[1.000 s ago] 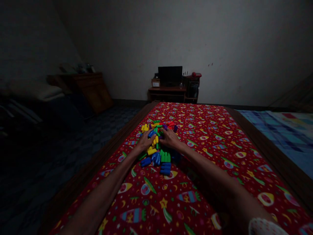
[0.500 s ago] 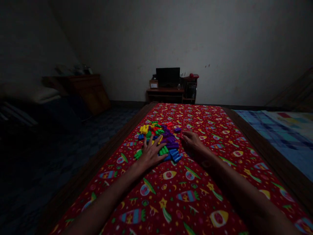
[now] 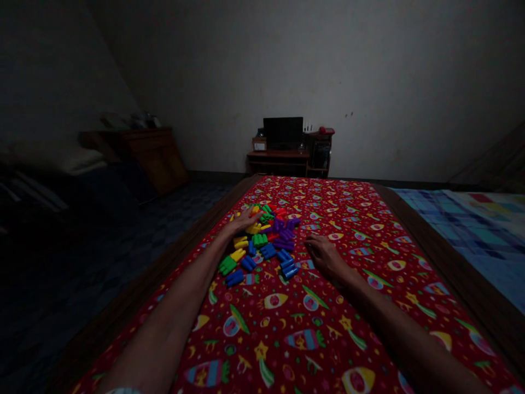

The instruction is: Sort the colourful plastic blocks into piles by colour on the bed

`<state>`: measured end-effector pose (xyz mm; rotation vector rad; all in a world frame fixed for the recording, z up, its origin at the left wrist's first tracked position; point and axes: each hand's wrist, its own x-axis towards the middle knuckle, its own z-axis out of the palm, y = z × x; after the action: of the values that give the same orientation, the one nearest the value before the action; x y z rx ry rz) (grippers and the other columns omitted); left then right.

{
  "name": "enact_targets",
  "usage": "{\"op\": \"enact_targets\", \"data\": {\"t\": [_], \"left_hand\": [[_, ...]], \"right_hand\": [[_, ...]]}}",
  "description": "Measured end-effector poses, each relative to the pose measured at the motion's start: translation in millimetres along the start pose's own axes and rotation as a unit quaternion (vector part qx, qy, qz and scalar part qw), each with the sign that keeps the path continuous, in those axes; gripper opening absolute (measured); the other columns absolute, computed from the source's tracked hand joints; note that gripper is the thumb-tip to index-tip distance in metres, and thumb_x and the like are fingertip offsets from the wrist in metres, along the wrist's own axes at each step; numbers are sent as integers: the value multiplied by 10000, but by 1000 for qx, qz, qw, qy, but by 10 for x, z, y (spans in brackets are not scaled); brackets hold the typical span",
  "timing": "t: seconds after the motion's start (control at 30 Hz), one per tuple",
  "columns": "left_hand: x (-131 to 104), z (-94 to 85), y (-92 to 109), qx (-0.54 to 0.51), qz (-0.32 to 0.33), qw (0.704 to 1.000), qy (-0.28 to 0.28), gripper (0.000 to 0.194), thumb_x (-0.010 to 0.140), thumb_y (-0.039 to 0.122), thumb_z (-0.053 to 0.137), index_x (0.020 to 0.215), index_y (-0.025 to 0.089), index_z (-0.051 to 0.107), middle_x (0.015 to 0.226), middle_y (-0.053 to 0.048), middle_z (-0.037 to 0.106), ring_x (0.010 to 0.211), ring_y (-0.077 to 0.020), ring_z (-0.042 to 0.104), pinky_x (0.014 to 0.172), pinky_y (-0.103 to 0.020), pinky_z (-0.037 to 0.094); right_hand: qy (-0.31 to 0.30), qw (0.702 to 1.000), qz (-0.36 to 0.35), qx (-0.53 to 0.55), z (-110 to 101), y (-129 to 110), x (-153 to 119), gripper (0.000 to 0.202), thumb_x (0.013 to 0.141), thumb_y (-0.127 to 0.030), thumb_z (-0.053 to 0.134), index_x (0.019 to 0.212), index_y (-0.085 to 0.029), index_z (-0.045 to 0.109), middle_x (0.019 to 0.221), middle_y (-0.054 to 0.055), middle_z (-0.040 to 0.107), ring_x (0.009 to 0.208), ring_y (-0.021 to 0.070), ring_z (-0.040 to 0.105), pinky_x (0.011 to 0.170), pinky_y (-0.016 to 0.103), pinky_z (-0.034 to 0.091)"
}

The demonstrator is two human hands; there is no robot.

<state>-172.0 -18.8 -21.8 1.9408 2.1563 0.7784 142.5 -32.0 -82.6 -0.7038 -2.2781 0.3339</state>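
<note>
A loose heap of plastic building blocks lies on a red patterned cloth (image 3: pixel 311 328). My left hand (image 3: pixel 245 220) rests over the far left of the heap, fingers stretched across yellow blocks (image 3: pixel 255 228); some blocks are hidden under it. My right hand (image 3: pixel 324 253) lies on the cloth right of the heap, fingers loosely bent and nothing visible in them. Nearest to it are purple blocks (image 3: pixel 284 244) and a row of blue blocks (image 3: pixel 287 265). Green blocks (image 3: pixel 227 266) and a blue block (image 3: pixel 235 278) lie at the near left.
The cloth covers a long raised surface with dark brown edges (image 3: pixel 404 219). Beyond its far end stands a desk (image 3: pixel 279 155) with a monitor (image 3: pixel 283 133). A wooden cabinet (image 3: pixel 158 158) is at the left, and a blue checked cloth (image 3: pixel 443 219) spreads at the right.
My left hand has moved from the near side of the heap to its far left. The blocks lie more spread out, several shifted toward the near left. My right hand has lowered slightly.
</note>
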Motion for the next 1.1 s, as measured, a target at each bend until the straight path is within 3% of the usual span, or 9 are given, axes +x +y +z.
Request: {"op": "enact_targets", "data": {"t": [0.17,0.33,0.47,0.53,0.63,0.73,0.87,0.97,1.1], "left_hand": [[105,75,119,54,46,996,-62,569,636,381,749,1160,195,629,1112,-112,697,1096,-336,597,948,-455,453],[-372,235,328,68,176,982,-28,413,786,199,570,1194,237,616,1194,-80,641,1149,-262,560,986,-427,443],[-728,191,340,24,295,955,0,388,898,253,455,1271,228,558,1227,-88,618,1152,-219,561,1004,-402,447],[-804,123,212,23,250,967,37,423,920,343,432,1317,221,514,1304,-94,580,1238,-237,505,1064,-434,396],[-845,59,-124,40,92,991,83,501,925,449,363,1356,221,473,1395,-101,516,1348,-289,389,1120,-536,280],[-897,67,-471,-12,-7,999,35,586,935,491,213,1400,204,424,1432,-99,484,1385,-271,347,1139,-521,251],[-1000,96,-708,-93,-14,995,42,674,924,532,132,1416,154,395,1435,-113,479,1401,-224,325,1168,-445,231],[-1016,79,-733,-112,-18,992,58,657,926,520,144,1416,159,392,1412,-113,505,1398,-209,331,1168,-433,235],[-835,29,-664,-76,-22,996,46,647,940,449,100,1435,116,350,1470,-139,429,1411,-193,306,1165,-407,243]], "right_hand": [[5,1000,-7,7,13,19,-4,239,943,-206,427,961,-170,662,990,111,661,932,207,602,824,330,469],[-7,1000,-12,5,-17,-7,19,268,953,-205,400,894,-166,659,912,102,650,851,193,582,769,317,459],[-15,1000,-12,-14,-30,-37,23,284,954,-214,387,912,-166,664,953,111,654,887,198,581,800,324,465],[-29,999,-3,-31,-18,-44,9,315,960,-218,360,919,-165,669,993,119,657,925,199,587,834,325,468],[-58,991,46,-115,-14,6,-30,363,971,-274,328,1075,-158,655,1159,149,627,1095,234,556,951,378,431],[-114,961,121,-223,-117,183,-80,494,969,-405,324,1352,-147,497,1424,169,459,1338,285,378,1090,466,298],[-175,907,248,-293,-457,546,-169,614,975,-458,227,1470,-110,333,1538,124,309,1424,273,242,1152,444,198],[-159,866,344,-327,-704,760,-261,636,974,-442,187,1484,-77,292,1546,130,287,1418,300,248,1143,470,200],[-122,844,397,-339,-836,863,-356,648,968,-428,157,1462,-45,326,1533,157,305,1412,298,254,1127,472,228]]}}
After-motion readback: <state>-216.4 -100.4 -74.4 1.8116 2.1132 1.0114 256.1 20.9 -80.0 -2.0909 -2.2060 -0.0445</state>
